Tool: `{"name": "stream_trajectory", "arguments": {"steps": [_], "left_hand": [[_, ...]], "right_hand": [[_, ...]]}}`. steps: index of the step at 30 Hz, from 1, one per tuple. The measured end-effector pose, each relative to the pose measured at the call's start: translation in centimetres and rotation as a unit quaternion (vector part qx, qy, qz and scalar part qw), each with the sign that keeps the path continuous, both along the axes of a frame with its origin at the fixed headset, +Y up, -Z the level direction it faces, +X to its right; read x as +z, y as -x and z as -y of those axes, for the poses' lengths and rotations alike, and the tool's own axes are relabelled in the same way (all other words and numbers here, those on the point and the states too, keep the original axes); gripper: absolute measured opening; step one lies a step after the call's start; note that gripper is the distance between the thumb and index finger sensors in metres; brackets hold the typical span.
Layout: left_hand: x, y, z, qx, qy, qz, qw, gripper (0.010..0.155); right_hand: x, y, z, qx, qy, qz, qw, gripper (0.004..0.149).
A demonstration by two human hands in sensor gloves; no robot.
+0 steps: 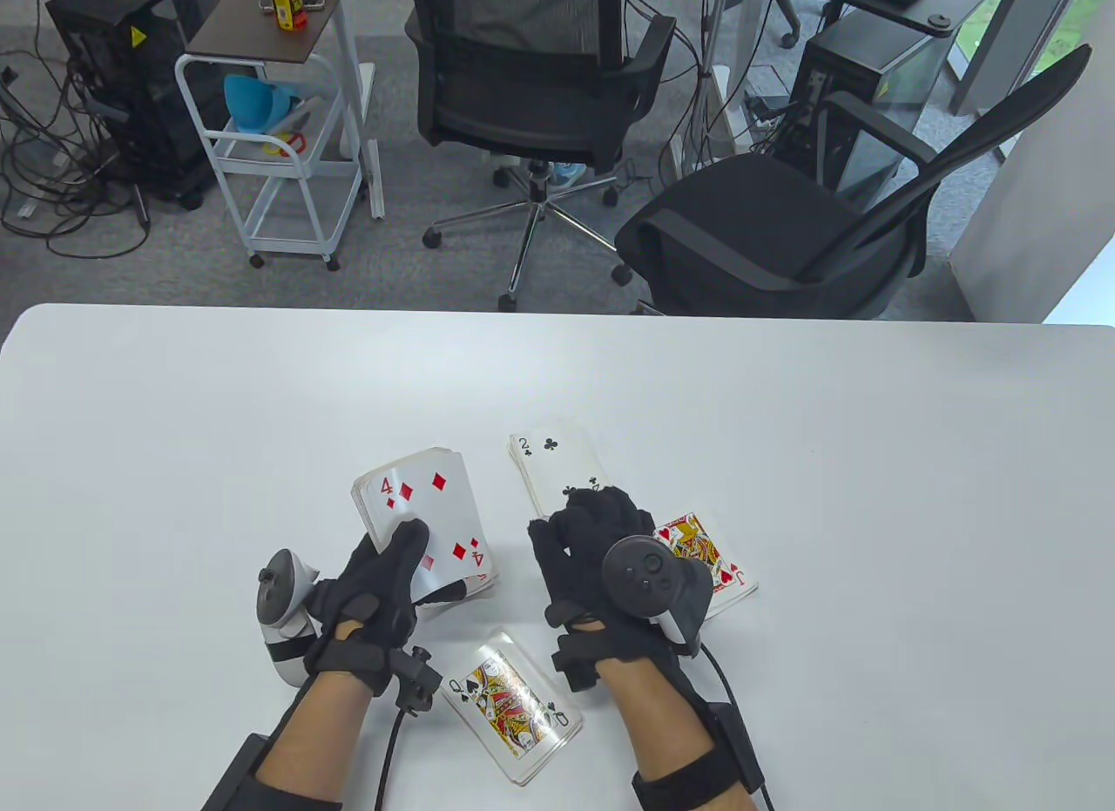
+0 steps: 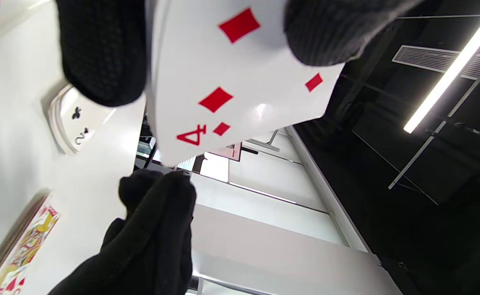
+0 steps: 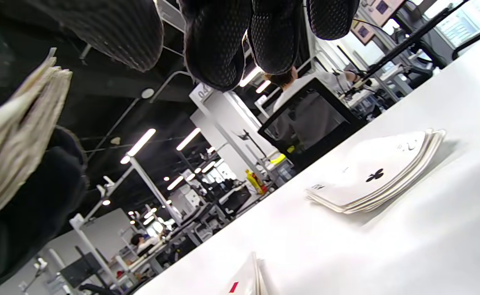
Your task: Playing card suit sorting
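Note:
My left hand (image 1: 409, 550) grips a face-up deck (image 1: 427, 519) with the 4 of diamonds on top, thumb pressed on its face; the card fills the left wrist view (image 2: 231, 82). My right hand (image 1: 579, 519) hovers empty, fingers loosely curled, just right of the deck and over the near end of the clubs pile (image 1: 557, 467), which shows the 2 of clubs. A hearts pile topped by a Jack (image 1: 710, 563) lies right of that hand. A spades pile topped by a Queen (image 1: 514, 702) lies between my wrists. The right wrist view shows the clubs pile (image 3: 379, 172) and the deck's edge (image 3: 18, 135).
The white table (image 1: 784, 410) stretches bare to the far edge and both sides. Two black office chairs (image 1: 766, 227) and a white cart (image 1: 279, 149) stand on the floor beyond the far edge.

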State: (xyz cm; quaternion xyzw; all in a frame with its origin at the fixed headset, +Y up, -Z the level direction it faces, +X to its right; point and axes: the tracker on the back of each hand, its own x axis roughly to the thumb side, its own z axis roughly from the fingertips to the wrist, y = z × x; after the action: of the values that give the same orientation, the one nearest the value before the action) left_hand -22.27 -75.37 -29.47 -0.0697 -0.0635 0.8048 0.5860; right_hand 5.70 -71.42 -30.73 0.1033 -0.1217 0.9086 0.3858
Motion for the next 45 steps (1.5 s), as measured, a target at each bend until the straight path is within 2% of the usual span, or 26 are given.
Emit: {"name": "stream_trajectory", "arguments": {"steps": [20, 24, 29, 39, 45], "left_hand": [[0.2, -1.0, 0.7, -0.03, 0.01, 0.02, 0.999, 0.056], [0.2, -1.2, 0.7, -0.034, 0.01, 0.026, 0.999, 0.055], [0.2, -1.2, 0.7, -0.034, 0.008, 0.029, 0.999, 0.055], [0.1, -1.2, 1.0, -0.022, 0.015, 0.033, 0.999, 0.056], [0.3, -1.3, 1.0, -0.012, 0.01, 0.034, 0.999, 0.056]], "right_hand": [[1.3, 1.8, -0.1, -0.043, -0.025, -0.054, 0.997, 0.052], [1.6, 2.8, 0.0, -0.024, -0.014, -0.078, 0.997, 0.057], [2.0, 3.8, 0.2, 0.019, -0.029, -0.064, 0.997, 0.063], [2.4, 3.6, -0.1, -0.037, -0.075, -0.056, 0.995, 0.043], [2.4, 3.2, -0.5, -0.046, -0.092, -0.053, 0.993, 0.038]]}}
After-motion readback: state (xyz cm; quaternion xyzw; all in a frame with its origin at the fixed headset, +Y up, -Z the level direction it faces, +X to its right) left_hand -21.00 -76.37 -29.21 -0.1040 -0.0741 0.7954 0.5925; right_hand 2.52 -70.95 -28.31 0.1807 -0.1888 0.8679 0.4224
